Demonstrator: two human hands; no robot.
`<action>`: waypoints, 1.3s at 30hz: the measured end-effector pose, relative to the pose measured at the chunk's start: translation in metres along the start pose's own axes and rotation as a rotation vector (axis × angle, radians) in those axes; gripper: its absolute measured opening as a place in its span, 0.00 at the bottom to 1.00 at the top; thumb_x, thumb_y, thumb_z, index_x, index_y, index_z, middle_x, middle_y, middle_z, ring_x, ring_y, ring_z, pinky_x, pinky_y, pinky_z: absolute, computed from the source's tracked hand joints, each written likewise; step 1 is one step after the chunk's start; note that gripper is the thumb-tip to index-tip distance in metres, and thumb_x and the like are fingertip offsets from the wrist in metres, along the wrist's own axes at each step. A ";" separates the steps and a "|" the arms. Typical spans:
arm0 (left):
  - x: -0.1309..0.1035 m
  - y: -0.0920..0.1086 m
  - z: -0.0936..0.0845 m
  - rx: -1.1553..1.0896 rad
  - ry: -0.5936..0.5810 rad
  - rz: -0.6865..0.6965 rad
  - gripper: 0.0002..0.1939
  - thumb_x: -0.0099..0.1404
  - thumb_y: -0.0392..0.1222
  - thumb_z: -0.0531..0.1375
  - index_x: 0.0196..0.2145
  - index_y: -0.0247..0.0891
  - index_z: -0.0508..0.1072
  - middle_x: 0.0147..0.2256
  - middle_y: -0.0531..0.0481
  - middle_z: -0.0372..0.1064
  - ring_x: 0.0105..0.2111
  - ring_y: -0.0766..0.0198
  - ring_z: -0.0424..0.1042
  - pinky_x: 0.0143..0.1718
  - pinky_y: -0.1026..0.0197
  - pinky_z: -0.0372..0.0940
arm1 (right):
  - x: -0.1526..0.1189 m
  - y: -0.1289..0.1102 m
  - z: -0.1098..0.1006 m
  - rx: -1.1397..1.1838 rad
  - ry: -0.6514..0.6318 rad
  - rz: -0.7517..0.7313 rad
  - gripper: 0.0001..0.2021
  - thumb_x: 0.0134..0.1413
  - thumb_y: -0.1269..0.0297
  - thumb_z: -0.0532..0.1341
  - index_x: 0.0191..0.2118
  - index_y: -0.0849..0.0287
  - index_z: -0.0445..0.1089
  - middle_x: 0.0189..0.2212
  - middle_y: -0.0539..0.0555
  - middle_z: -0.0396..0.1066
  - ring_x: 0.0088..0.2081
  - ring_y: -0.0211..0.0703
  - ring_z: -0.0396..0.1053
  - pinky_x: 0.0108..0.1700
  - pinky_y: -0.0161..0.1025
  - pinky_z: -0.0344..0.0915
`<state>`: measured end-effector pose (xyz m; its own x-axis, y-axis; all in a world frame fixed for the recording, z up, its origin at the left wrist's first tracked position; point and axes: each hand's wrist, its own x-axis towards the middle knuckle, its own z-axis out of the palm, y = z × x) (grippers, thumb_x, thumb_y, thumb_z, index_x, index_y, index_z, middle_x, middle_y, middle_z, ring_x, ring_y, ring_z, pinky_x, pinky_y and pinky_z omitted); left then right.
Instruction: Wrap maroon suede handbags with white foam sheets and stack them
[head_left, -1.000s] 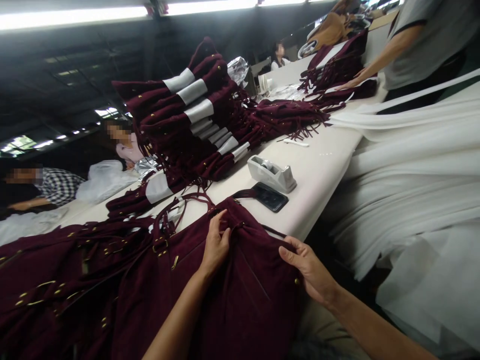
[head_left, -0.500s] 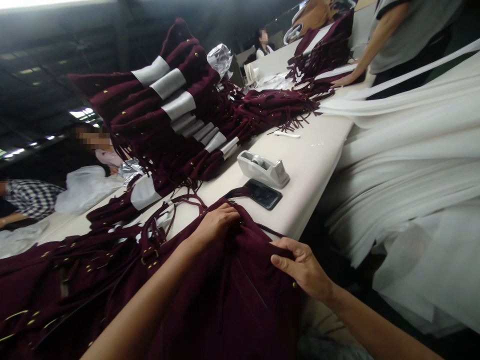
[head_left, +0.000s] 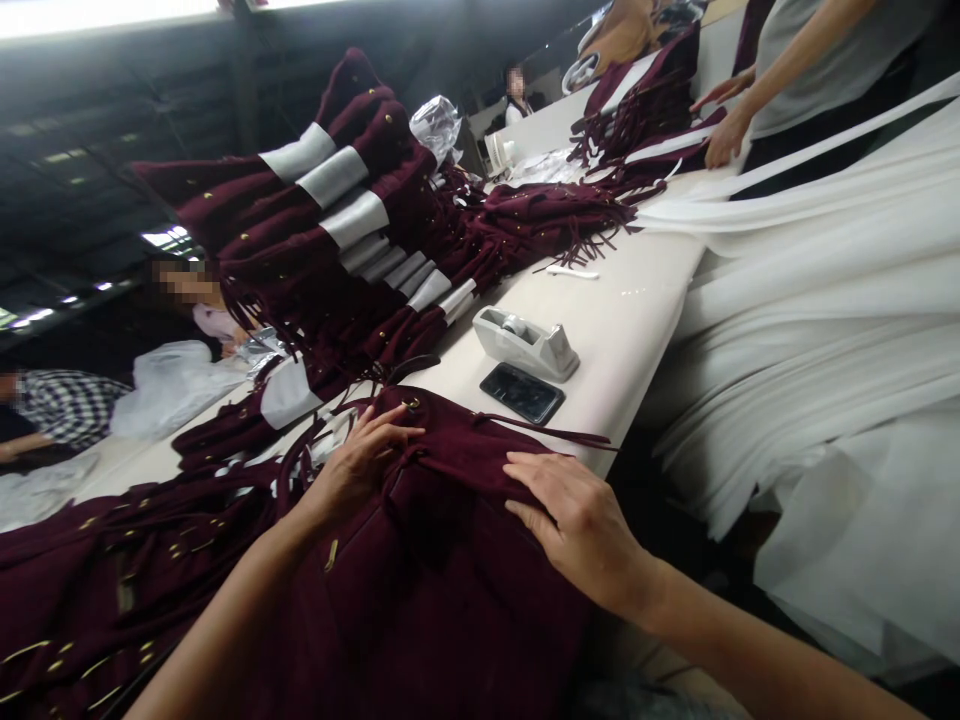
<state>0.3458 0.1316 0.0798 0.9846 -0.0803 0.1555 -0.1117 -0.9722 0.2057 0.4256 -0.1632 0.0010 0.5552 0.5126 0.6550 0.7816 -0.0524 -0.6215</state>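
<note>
A maroon bag (head_left: pixel 450 560) of soft fabric lies in front of me at the near edge of the white table, with a gold ring near its top and thin straps. My left hand (head_left: pixel 367 450) rests at the bag's upper left, fingers spread over the fabric just below the ring. On the right side of the bag's top is my right hand (head_left: pixel 574 510), its thumb below and its fingers above a fold of fabric, gripping it. A thin strap (head_left: pixel 555 432) stretches rightward above my right hand.
Beyond the bag are a phone (head_left: pixel 521 392), a tape dispenser (head_left: pixel 525 343) and stacked maroon bags (head_left: pixel 300 240) with silvery bands. More bags lie left. White sheets (head_left: pixel 825 350) hang at right. A co-worker's hand (head_left: pixel 727 135) is at the far edge; other people are in the background.
My left hand has moved left and its fingers have spread. My right hand has shifted slightly left. The bag's top has opened out, showing the ring and straps. The co-worker's hands have moved.
</note>
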 end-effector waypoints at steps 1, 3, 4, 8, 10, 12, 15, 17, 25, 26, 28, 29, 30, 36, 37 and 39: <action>0.000 -0.003 0.003 0.008 -0.016 -0.007 0.12 0.71 0.48 0.49 0.43 0.46 0.70 0.47 0.50 0.74 0.58 0.55 0.64 0.66 0.40 0.41 | -0.006 -0.003 0.004 -0.019 0.027 -0.009 0.09 0.61 0.65 0.62 0.46 0.61 0.71 0.44 0.58 0.74 0.47 0.49 0.71 0.51 0.47 0.65; 0.005 -0.008 0.010 0.049 -0.025 -0.025 0.14 0.70 0.49 0.48 0.39 0.44 0.71 0.39 0.50 0.74 0.49 0.56 0.70 0.66 0.41 0.41 | -0.013 -0.007 0.012 -0.070 0.065 -0.011 0.09 0.62 0.60 0.62 0.38 0.61 0.72 0.36 0.57 0.75 0.40 0.48 0.71 0.45 0.45 0.65; 0.011 -0.010 0.012 0.079 -0.028 -0.030 0.14 0.70 0.50 0.48 0.37 0.44 0.71 0.36 0.51 0.74 0.43 0.58 0.71 0.65 0.42 0.43 | -0.015 -0.007 0.015 -0.108 0.073 -0.006 0.12 0.63 0.58 0.61 0.33 0.61 0.70 0.30 0.55 0.73 0.35 0.46 0.70 0.42 0.43 0.64; 0.044 -0.008 0.015 0.170 -0.058 -0.028 0.15 0.69 0.51 0.50 0.34 0.42 0.72 0.29 0.51 0.71 0.32 0.60 0.67 0.53 0.50 0.55 | -0.008 -0.003 0.022 -0.259 0.097 0.069 0.18 0.67 0.58 0.54 0.25 0.59 0.64 0.22 0.52 0.65 0.27 0.42 0.64 0.34 0.40 0.59; 0.060 -0.007 0.014 0.179 -0.062 -0.026 0.14 0.68 0.51 0.52 0.33 0.43 0.73 0.29 0.51 0.71 0.32 0.60 0.66 0.50 0.50 0.55 | -0.003 0.000 0.022 -0.265 0.099 0.136 0.16 0.68 0.60 0.53 0.28 0.59 0.65 0.23 0.53 0.66 0.28 0.43 0.65 0.34 0.40 0.60; 0.072 -0.011 0.014 0.183 -0.058 -0.033 0.14 0.66 0.51 0.54 0.31 0.43 0.74 0.29 0.51 0.70 0.33 0.59 0.67 0.50 0.50 0.54 | 0.000 0.002 0.020 -0.244 0.061 0.203 0.13 0.68 0.62 0.53 0.32 0.60 0.66 0.26 0.53 0.68 0.31 0.44 0.67 0.36 0.40 0.62; 0.080 -0.024 0.018 0.171 -0.040 -0.069 0.15 0.63 0.54 0.56 0.29 0.42 0.74 0.28 0.50 0.70 0.35 0.57 0.67 0.50 0.49 0.55 | -0.003 0.007 0.012 -0.179 -0.056 0.230 0.08 0.64 0.61 0.58 0.35 0.59 0.68 0.32 0.55 0.71 0.37 0.47 0.69 0.42 0.43 0.65; 0.077 -0.033 0.021 0.142 -0.039 -0.093 0.15 0.62 0.55 0.56 0.29 0.43 0.74 0.30 0.49 0.72 0.38 0.55 0.68 0.50 0.49 0.58 | -0.009 0.011 0.005 -0.106 -0.116 0.189 0.09 0.61 0.59 0.62 0.35 0.59 0.68 0.38 0.57 0.72 0.42 0.49 0.68 0.47 0.46 0.66; 0.042 -0.041 0.027 -0.085 -0.076 -0.123 0.15 0.65 0.54 0.53 0.39 0.43 0.72 0.49 0.45 0.72 0.57 0.52 0.62 0.56 0.48 0.61 | -0.017 0.020 -0.001 -0.097 -0.143 0.108 0.17 0.61 0.49 0.59 0.37 0.60 0.67 0.54 0.66 0.67 0.57 0.58 0.63 0.58 0.56 0.60; 0.039 -0.041 0.028 -0.073 -0.073 -0.130 0.15 0.66 0.54 0.52 0.39 0.43 0.72 0.50 0.45 0.72 0.58 0.52 0.62 0.56 0.48 0.60 | -0.016 0.020 0.002 -0.097 -0.136 0.093 0.16 0.62 0.50 0.58 0.37 0.60 0.67 0.48 0.65 0.71 0.52 0.56 0.67 0.54 0.54 0.63; 0.038 -0.041 0.032 0.011 -0.051 -0.155 0.15 0.66 0.53 0.52 0.39 0.43 0.72 0.47 0.45 0.72 0.53 0.52 0.66 0.55 0.47 0.61 | -0.015 0.020 0.006 -0.118 -0.131 0.075 0.16 0.65 0.51 0.56 0.35 0.60 0.67 0.33 0.60 0.73 0.38 0.51 0.70 0.44 0.48 0.67; 0.040 -0.041 0.035 0.060 -0.035 -0.170 0.14 0.66 0.53 0.52 0.38 0.44 0.72 0.44 0.45 0.72 0.49 0.53 0.68 0.54 0.47 0.60 | -0.015 0.020 0.008 -0.143 -0.124 0.082 0.17 0.66 0.52 0.54 0.33 0.60 0.67 0.28 0.57 0.71 0.34 0.49 0.69 0.39 0.46 0.67; 0.043 -0.042 0.038 0.099 -0.022 -0.181 0.13 0.65 0.52 0.53 0.37 0.44 0.72 0.41 0.46 0.73 0.45 0.53 0.69 0.55 0.46 0.59 | -0.014 0.021 0.009 -0.165 -0.116 0.104 0.18 0.66 0.52 0.53 0.31 0.59 0.66 0.25 0.56 0.69 0.31 0.48 0.69 0.36 0.45 0.66; 0.080 -0.041 0.055 0.194 -0.040 -0.196 0.10 0.64 0.49 0.55 0.33 0.43 0.73 0.30 0.48 0.70 0.38 0.53 0.68 0.52 0.45 0.55 | -0.012 0.032 0.013 -0.081 -0.013 0.393 0.17 0.69 0.52 0.48 0.40 0.60 0.66 0.28 0.55 0.73 0.30 0.48 0.73 0.33 0.40 0.66; 0.086 -0.041 0.057 0.203 -0.051 -0.197 0.11 0.63 0.49 0.55 0.33 0.42 0.73 0.30 0.48 0.70 0.38 0.53 0.68 0.51 0.46 0.55 | -0.011 0.035 0.013 -0.092 -0.013 0.431 0.18 0.69 0.53 0.47 0.41 0.60 0.66 0.27 0.55 0.73 0.29 0.49 0.74 0.32 0.41 0.66; 0.094 -0.042 0.060 0.216 -0.074 -0.198 0.12 0.63 0.51 0.56 0.32 0.42 0.73 0.30 0.48 0.71 0.38 0.53 0.68 0.51 0.46 0.54 | -0.011 0.039 0.013 -0.121 -0.031 0.485 0.18 0.70 0.54 0.45 0.44 0.61 0.67 0.25 0.54 0.73 0.28 0.51 0.74 0.31 0.42 0.67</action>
<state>0.4515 0.1511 0.0276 0.9924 0.1077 0.0603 0.1070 -0.9942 0.0137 0.4466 -0.1594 -0.0360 0.8553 0.4300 0.2890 0.4643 -0.3889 -0.7957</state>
